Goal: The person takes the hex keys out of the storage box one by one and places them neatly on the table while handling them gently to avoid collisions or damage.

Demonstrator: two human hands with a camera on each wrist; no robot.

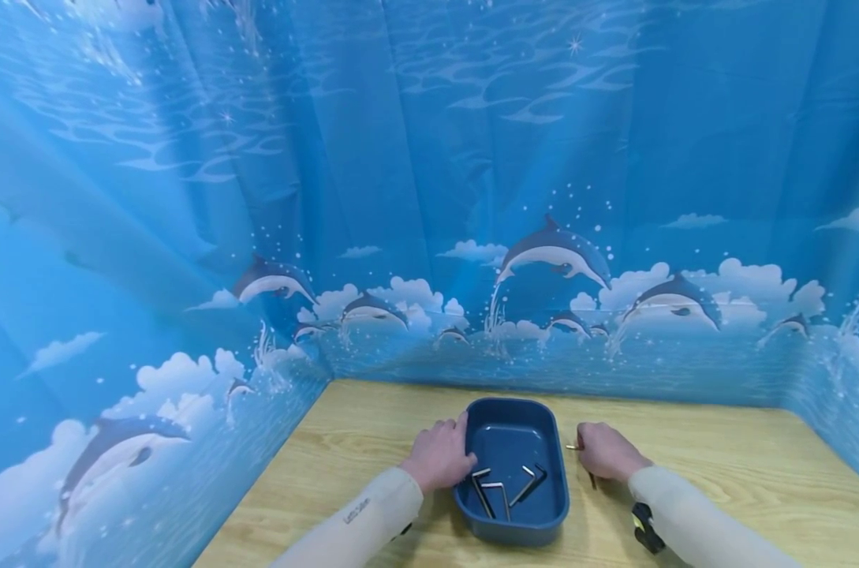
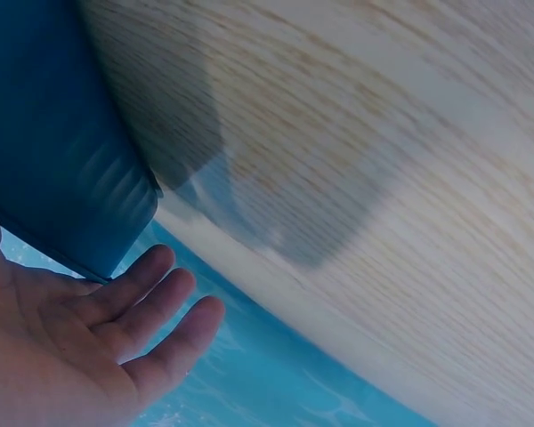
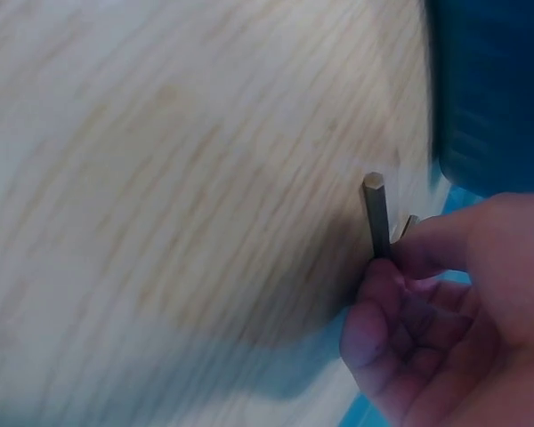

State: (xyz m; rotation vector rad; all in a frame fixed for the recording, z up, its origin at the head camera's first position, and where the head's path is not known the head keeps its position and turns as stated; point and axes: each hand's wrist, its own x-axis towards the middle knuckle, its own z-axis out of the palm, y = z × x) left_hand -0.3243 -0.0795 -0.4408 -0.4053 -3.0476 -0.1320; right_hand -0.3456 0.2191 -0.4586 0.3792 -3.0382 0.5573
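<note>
A dark blue plastic container (image 1: 557, 473) stands on the table with several L-shaped hex keys (image 1: 483, 497) lying in it. My left hand (image 1: 439, 455) holds its left wall, thumb over the rim and fingers outside. Three of those fingers (image 2: 173, 342) extend loosely past the container's side in the left wrist view. Right of the container, my right hand (image 1: 608, 452) pinches another hex key (image 3: 376, 218) between thumb and fingertips, close above the tabletop. One end of this key sticks out from the fingers in the right wrist view; its middle is hidden by them.
The light wood-grain table (image 1: 720, 450) carries the container. A blue curtain (image 1: 415, 158) printed with dolphins and clouds hangs behind the table and along its sides. The container's wall (image 3: 494, 98) is close to the right hand.
</note>
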